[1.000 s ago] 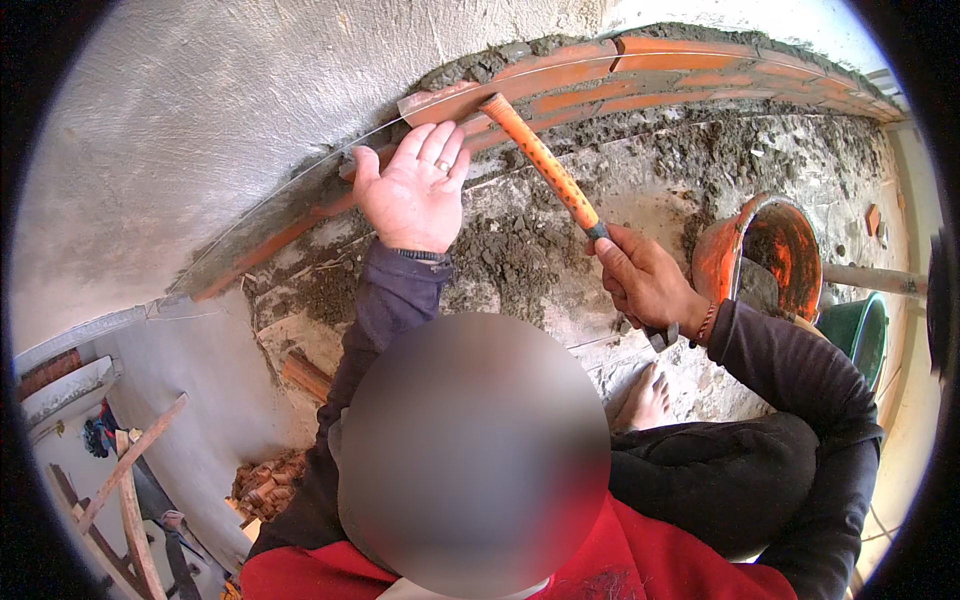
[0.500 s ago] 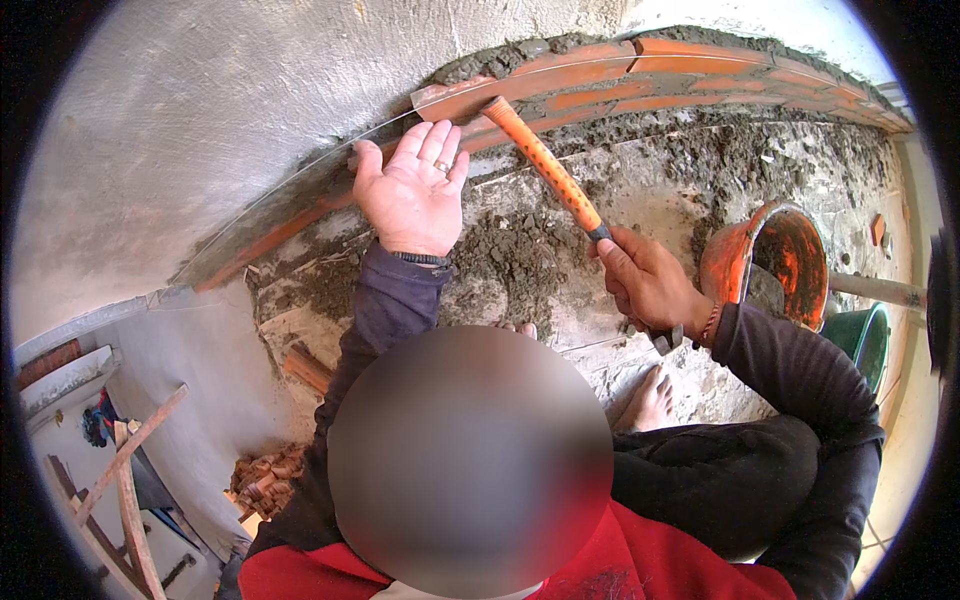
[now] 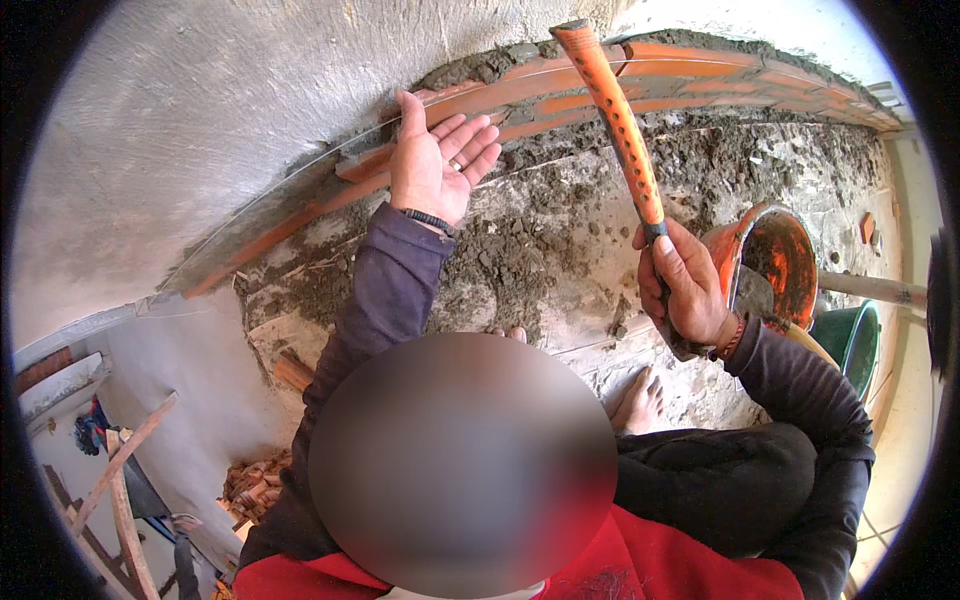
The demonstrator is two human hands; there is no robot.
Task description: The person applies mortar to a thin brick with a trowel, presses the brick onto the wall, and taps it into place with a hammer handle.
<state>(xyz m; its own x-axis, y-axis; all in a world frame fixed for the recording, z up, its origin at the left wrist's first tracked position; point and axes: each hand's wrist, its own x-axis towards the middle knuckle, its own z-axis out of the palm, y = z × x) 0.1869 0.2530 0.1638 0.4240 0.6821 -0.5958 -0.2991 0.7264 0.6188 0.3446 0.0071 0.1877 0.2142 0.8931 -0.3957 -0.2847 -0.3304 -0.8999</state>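
Note:
My right hand (image 3: 688,290) is closed round the head end of a hammer (image 3: 620,125). Its long orange handle with dark spots points up and away, the butt over the top of the low brick wall (image 3: 700,62). Most of the hammer's head is hidden in my fist. My left hand (image 3: 440,165) is open and holds nothing, palm up and fingers spread, in front of the wall's nearer left part. A thin taut string (image 3: 330,155) runs along the brick course. Wet grey mortar (image 3: 480,66) lies on and behind the upper bricks.
An orange bucket (image 3: 735,255) with dark residue stands to the right, beside a green bucket (image 3: 858,345). A wooden pole (image 3: 870,287) extends behind them. Mortar crumbs (image 3: 490,260) cover the floor. Broken brick pieces (image 3: 255,485) and wooden boards (image 3: 125,500) lie lower left.
The hammer's handle has swung up and away from the brick, and my right hand has moved slightly right. My left hand has shifted a little right and turned, still open.

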